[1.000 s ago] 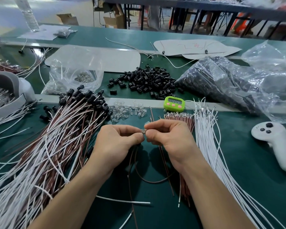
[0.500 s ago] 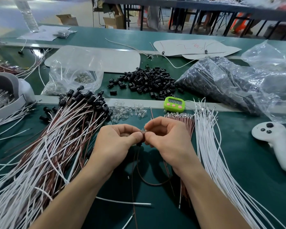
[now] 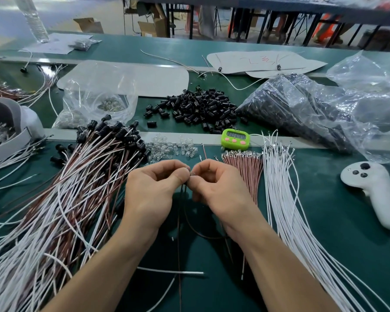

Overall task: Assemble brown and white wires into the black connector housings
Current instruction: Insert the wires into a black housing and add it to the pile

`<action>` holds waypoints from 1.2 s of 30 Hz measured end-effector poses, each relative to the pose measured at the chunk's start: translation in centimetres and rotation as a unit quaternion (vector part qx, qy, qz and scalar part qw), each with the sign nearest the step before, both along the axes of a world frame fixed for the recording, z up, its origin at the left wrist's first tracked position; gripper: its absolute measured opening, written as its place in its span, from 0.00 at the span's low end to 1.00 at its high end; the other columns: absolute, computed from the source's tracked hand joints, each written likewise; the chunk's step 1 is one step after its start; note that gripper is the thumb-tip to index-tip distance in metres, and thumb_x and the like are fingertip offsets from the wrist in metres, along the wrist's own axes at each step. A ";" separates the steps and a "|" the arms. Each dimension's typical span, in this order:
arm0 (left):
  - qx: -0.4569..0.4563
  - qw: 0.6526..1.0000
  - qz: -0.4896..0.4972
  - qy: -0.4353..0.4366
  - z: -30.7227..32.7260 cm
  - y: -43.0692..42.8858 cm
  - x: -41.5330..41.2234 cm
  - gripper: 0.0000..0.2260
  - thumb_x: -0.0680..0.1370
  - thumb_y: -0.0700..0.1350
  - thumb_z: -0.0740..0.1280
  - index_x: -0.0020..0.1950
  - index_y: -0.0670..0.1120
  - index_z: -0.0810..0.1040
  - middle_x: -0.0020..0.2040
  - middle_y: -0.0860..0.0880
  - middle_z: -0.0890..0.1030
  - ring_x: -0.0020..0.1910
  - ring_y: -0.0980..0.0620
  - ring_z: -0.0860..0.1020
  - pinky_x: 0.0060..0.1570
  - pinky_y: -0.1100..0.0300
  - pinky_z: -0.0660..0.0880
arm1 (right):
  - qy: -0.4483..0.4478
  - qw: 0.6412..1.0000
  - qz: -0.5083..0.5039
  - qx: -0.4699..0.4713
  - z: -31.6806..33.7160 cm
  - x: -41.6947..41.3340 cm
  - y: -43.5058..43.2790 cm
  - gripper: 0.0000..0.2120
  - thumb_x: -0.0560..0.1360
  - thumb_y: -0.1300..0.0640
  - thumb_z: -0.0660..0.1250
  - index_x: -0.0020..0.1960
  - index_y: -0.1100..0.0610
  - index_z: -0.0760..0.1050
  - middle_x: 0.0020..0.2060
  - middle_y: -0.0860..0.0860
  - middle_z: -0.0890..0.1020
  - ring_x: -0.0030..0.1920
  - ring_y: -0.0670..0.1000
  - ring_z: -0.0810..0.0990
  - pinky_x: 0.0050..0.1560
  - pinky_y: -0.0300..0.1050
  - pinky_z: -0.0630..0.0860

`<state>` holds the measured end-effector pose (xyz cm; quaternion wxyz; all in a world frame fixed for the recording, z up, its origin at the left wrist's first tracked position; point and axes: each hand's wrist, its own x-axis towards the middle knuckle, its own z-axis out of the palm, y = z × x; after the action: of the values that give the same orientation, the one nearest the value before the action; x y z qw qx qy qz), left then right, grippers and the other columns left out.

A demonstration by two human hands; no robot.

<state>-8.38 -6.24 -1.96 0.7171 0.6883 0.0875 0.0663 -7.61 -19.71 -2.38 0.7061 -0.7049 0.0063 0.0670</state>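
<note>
While the left grip (image 3: 151,190) pinches the brown wire (image 3: 179,255) trailing down-frame, the right grip (image 3: 216,188), touching it, pinches a small part (image 3: 191,174) at the wire's top.

Surface (image 3: 329,212): smooth matt green mat. Connector housings (image 3: 196,111): black plastic, slight gloss. White wires (image 3: 279,199) and brown wires (image 3: 245,172): smooth plastic insulation, shiny metal terminals. Bags (image 3: 369,97): clear glossy film, crinkled. Timer (image 3: 235,138): glossy green plastic. Controller (image 3: 378,194): matt white plastic. Sheets (image 3: 263,63): matt paper.
</note>
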 end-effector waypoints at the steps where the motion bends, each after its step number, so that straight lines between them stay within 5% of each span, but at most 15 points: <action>1: -0.026 1.000 0.003 0.005 0.1 0.0 0.0 0.12 0.74 0.34 0.74 0.38 0.50 0.87 0.41 0.44 0.87 0.41 0.48 0.84 0.50 0.53 0.81 | 0.014 1.000 0.015 0.023 0.0 -0.1 0.1 0.10 0.75 0.68 0.73 0.42 0.56 0.77 0.28 0.48 0.81 0.26 0.47 0.75 0.27 0.36 0.71; 8: -0.104 0.994 0.014 0.026 0.4 0.1 0.2 0.11 0.75 0.35 0.73 0.35 0.47 0.85 0.41 0.42 0.87 0.38 0.53 0.81 0.38 0.66 0.77 | 0.001 1.000 -0.007 0.013 0.0 -0.3 0.4 0.14 0.71 0.73 0.74 0.41 0.55 0.75 0.27 0.54 0.80 0.24 0.51 0.78 0.23 0.38 0.69; 13: -0.098 0.994 0.026 0.041 0.3 0.2 0.4 0.12 0.76 0.37 0.70 0.34 0.48 0.85 0.40 0.43 0.87 0.36 0.52 0.82 0.39 0.62 0.76 | -0.017 0.999 -0.033 0.022 0.0 -0.5 0.6 0.15 0.72 0.74 0.72 0.40 0.56 0.74 0.26 0.55 0.80 0.25 0.52 0.79 0.24 0.40 0.72; 18: -0.150 0.987 0.002 0.056 0.2 0.2 0.4 0.06 0.79 0.37 0.68 0.43 0.43 0.81 0.42 0.42 0.87 0.38 0.50 0.82 0.37 0.62 0.77 | -0.025 0.998 -0.046 0.025 0.0 -0.5 0.7 0.14 0.72 0.74 0.72 0.41 0.57 0.73 0.28 0.57 0.82 0.27 0.54 0.80 0.26 0.40 0.73; 22: -0.119 0.991 -0.034 0.041 0.0 0.4 0.6 0.06 0.81 0.37 0.67 0.45 0.43 0.80 0.43 0.42 0.87 0.39 0.49 0.80 0.47 0.52 0.75 | -0.041 0.998 -0.050 -0.022 0.0 -0.3 0.3 0.12 0.71 0.69 0.77 0.40 0.55 0.78 0.29 0.55 0.85 0.27 0.51 0.82 0.28 0.40 0.75; 25: -0.025 0.999 -0.035 0.002 -0.3 0.5 0.6 0.11 0.80 0.37 0.68 0.40 0.48 0.81 0.37 0.47 0.85 0.36 0.55 0.79 0.42 0.63 0.76 | -0.097 0.983 -0.078 -0.136 0.2 -0.1 -0.6 0.07 0.68 0.57 0.82 0.40 0.49 0.85 0.29 0.48 0.84 0.27 0.44 0.79 0.30 0.38 0.74; 32: 0.110 0.987 -0.120 -0.002 -0.7 -0.1 0.4 0.10 0.78 0.35 0.70 0.40 0.47 0.82 0.35 0.49 0.86 0.33 0.57 0.81 0.38 0.68 0.75 | -0.104 0.987 -0.103 -0.060 0.2 0.3 -1.3 0.07 0.72 0.58 0.73 0.46 0.47 0.86 0.34 0.50 0.87 0.31 0.50 0.85 0.34 0.42 0.79; 36: 0.113 0.985 -0.126 0.022 -0.7 0.2 0.4 0.09 0.78 0.36 0.72 0.39 0.47 0.84 0.36 0.49 0.87 0.34 0.57 0.83 0.40 0.67 0.78 | -0.116 0.985 -0.093 -0.082 0.2 0.5 -1.7 0.07 0.72 0.52 0.70 0.46 0.44 0.86 0.34 0.48 0.87 0.33 0.47 0.82 0.36 0.44 0.80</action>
<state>-8.01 -6.06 -2.66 0.6356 0.7714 0.0078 -0.0300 -7.12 -21.37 -2.22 0.6451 -0.7596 -0.0044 -0.0824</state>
